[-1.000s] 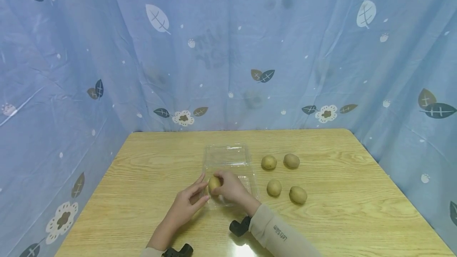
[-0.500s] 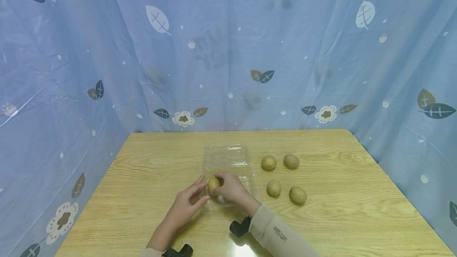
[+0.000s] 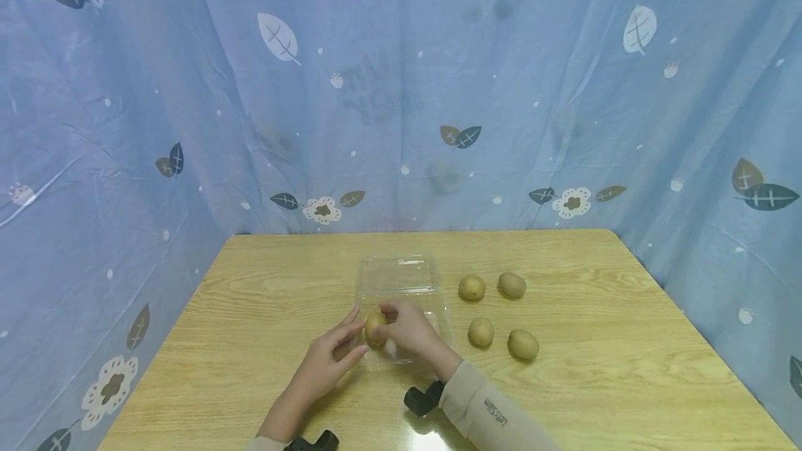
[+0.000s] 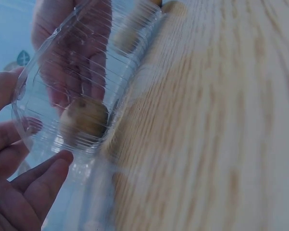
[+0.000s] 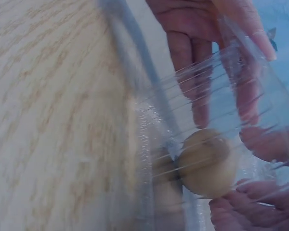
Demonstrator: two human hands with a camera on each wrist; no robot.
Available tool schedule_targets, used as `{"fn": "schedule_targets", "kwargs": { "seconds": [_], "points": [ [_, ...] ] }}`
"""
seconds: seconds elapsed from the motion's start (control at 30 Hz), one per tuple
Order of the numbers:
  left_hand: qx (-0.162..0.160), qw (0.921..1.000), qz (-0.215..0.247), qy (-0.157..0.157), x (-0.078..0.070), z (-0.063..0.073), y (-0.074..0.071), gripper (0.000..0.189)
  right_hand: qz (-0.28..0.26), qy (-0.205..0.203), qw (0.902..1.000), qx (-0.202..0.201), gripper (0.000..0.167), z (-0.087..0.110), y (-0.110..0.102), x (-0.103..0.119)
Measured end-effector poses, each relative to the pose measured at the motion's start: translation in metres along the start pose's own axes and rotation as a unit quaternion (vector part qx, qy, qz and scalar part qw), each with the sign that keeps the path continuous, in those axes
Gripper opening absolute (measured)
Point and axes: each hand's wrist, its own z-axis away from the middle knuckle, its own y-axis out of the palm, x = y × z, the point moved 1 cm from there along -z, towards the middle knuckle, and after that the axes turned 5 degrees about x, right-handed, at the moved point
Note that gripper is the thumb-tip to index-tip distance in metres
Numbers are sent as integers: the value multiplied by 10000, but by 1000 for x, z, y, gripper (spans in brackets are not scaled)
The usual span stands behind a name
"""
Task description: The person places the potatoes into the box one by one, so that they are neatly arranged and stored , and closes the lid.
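A yellow potato (image 3: 374,330) sits at the left side of a clear plastic clamshell box (image 3: 401,360); its ribbed wall crosses the potato in both wrist views. My right hand (image 3: 410,329) reaches into the box from the right. Its thumb and fingertips are spread right at the potato's near side, as the potato (image 5: 207,166) in the right wrist view shows. At the box's left wall is my left hand (image 3: 326,360), its fingers fairly straight and its fingertips along the rim. The hinged lid (image 3: 397,273) lies back, away from me.
To the right of the box lie more potatoes: one at the back left (image 3: 472,287), one at the back right (image 3: 512,285), one nearer me (image 3: 481,333) and one at the front right (image 3: 523,344). A blue patterned curtain (image 3: 401,124) encloses the wooden table (image 3: 595,381).
My right hand's fingers have loosened from the potato and drawn slightly right, baring more of it. The potato stays at the box's left side. The left hand stays where it was.
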Motion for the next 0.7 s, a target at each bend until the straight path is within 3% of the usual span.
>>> {"fn": "schedule_targets", "kwargs": {
  "seconds": [0.13,0.43,0.7],
  "points": [
    [7,10000,4,10,0,0,0,46,10,-13,9999,-110,53,1,-4,1],
    [55,10000,78,-28,0,0,0,46,-115,-456,9985,-262,49,1,-22,5],
    [34,9997,91,-208,0,0,-1,47,-417,-862,9951,-232,51,15,-41,10]
  ]
}}
